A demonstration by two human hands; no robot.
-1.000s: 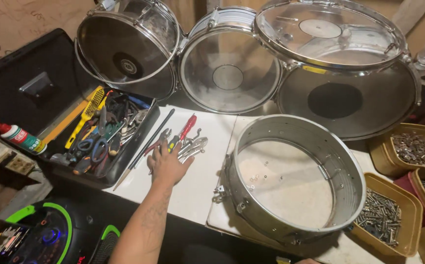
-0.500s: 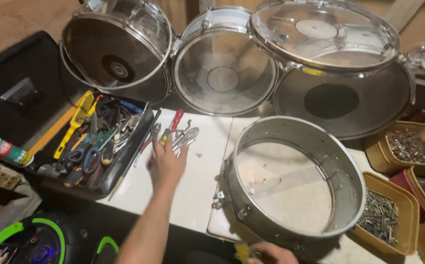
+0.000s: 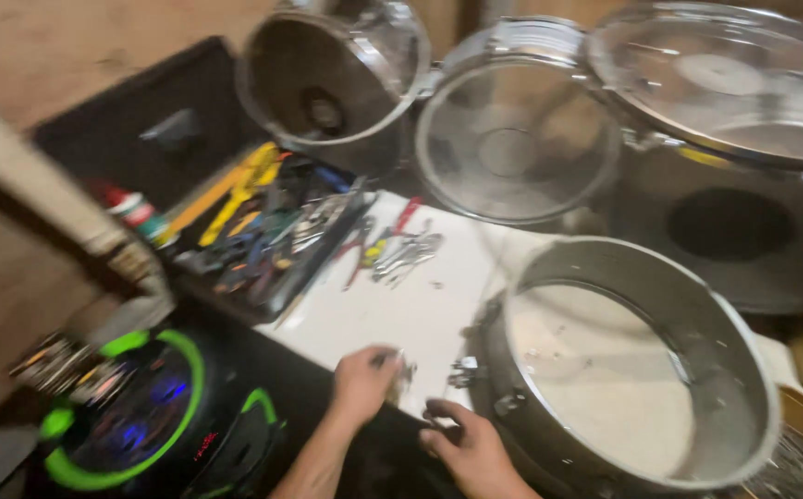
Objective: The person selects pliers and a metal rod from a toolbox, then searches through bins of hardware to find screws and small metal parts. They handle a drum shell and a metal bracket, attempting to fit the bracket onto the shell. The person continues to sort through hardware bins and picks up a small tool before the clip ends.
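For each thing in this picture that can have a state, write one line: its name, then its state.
Left hand: closed around a small shiny metal part, exact kind blurred.
Right hand: fingers curled at the drum shell's near edge.
Round silver metal drum shell: flat on the white table, open on top, no head.
Black tool tray: open, full of tools.

Red-and-white labelled tube (image 3: 131, 208) left of the tool tray, yellow label (image 3: 703, 156) on the right drum's shell
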